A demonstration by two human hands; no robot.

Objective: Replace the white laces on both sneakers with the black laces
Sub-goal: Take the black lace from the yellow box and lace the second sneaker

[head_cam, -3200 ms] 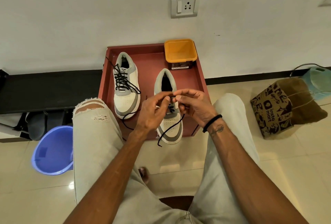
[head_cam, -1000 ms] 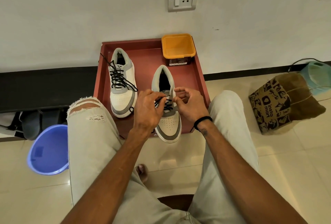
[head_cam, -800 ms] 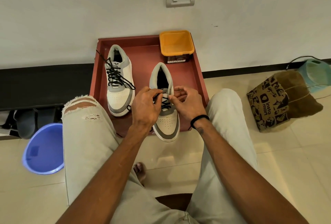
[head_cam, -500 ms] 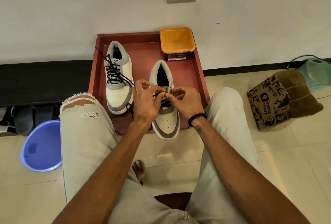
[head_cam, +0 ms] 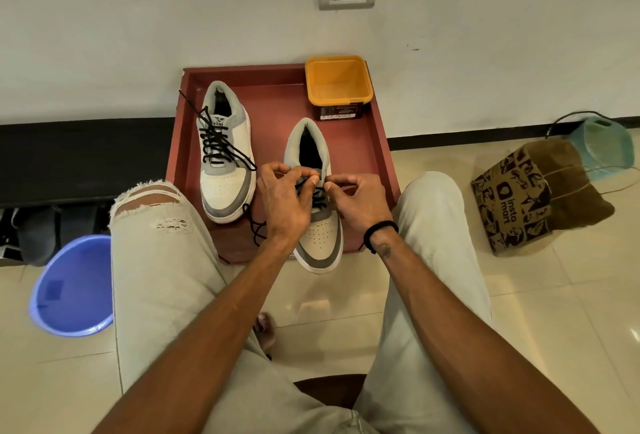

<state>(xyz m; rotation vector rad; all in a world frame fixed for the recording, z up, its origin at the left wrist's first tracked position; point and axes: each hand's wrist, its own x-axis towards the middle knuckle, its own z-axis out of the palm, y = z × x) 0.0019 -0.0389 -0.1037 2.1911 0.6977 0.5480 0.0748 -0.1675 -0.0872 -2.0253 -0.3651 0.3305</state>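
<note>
2 sneakers sit on a red tray pushed against the wall. The left sneaker lies wholly on the tray, heel toward the wall, already threaded with a black lace whose loose ends trail off both ways — 1 toward the tray's far left corner, 1 across the shoe's right side. The right sneaker stands nearer the person, its toe hanging over the tray's front edge.

Both hands meet over the right sneaker's tongue. The left hand has its fingers curled, thumb and forefinger pinching the black lace at the upper eyelets; the right hand is curled too, its fingertips pinching the same lace from the other side (a black band circles that wrist). The 2 pinches nearly touch. A slack length of the lace loops on the tray just left of the left wrist.

An orange tub stands open in the tray's far right corner. On the floor, a blue bucket sits left of the person's knee and a printed paper bag lies to the right — a pale green container behind it.
</note>
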